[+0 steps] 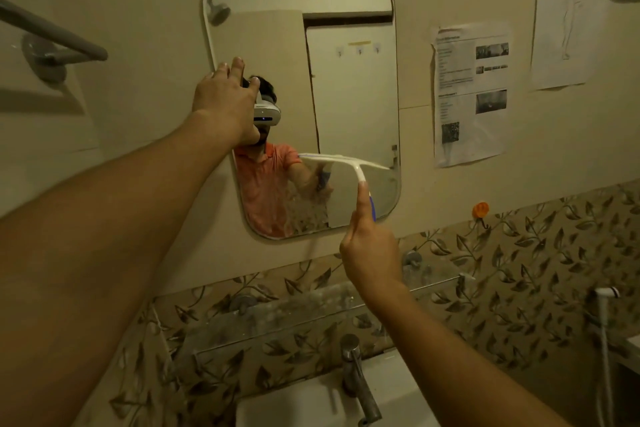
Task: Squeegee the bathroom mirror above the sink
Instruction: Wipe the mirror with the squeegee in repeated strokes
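As our right grip [371, 251] clasped the squeegee [346, 161], its blade lay low on the mirror [353, 87].
Our left grip [225, 102], fingers straight, pressed the mirror's left edge.

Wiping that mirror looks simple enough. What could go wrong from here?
The left hand rests its fingers on the mirror near its left edge, so it may leave prints. The squeegee in the right hand lies tilted, low on the right side; it could skip a strip. Water may drip onto the glass shelf below.
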`<state>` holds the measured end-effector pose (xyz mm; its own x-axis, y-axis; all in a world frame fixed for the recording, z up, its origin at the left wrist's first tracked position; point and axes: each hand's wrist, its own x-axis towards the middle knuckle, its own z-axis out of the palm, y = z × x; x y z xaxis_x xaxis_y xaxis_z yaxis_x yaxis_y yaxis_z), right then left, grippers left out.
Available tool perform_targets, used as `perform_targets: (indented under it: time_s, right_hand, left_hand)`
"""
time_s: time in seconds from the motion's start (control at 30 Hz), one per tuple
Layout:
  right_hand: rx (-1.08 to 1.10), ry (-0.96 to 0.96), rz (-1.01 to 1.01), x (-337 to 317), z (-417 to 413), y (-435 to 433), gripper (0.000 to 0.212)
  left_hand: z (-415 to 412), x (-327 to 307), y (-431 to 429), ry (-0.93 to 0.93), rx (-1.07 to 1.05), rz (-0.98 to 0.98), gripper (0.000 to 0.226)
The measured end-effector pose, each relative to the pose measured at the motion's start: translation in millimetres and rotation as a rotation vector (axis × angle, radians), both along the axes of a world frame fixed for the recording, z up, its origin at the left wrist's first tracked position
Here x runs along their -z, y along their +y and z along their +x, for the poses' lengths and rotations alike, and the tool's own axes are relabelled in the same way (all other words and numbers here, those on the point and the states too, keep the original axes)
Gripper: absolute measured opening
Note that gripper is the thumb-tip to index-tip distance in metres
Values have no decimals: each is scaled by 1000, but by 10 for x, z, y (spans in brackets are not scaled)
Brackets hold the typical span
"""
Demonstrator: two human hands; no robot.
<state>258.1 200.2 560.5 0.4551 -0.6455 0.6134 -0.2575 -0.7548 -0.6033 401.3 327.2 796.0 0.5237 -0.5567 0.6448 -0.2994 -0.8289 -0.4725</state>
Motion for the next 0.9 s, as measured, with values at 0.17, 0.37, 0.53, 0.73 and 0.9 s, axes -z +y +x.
perform_targets:
  time_s: [0.17, 0.37, 0.53, 0.73, 0.9]
  right_hand:
    - [-34, 56, 20, 231, -42, 59, 76]
    - [-82, 65, -60, 44, -190, -11, 70]
    - [-115, 49, -270, -584, -120, -46, 77]
    - [-92, 288, -711, -1122, -130, -210, 71]
    - [-170, 389, -977, -1314, -37, -290, 68]
  left_hand:
    - [22, 18, -6, 11, -9, 0, 99]
    - [46, -1, -19, 28, -20, 0, 97]
    - [27, -90, -22, 95, -17, 9, 89]
    - [-108, -295, 57, 152, -37, 113, 66]
    - [-169, -355, 64, 235, 48, 47, 55]
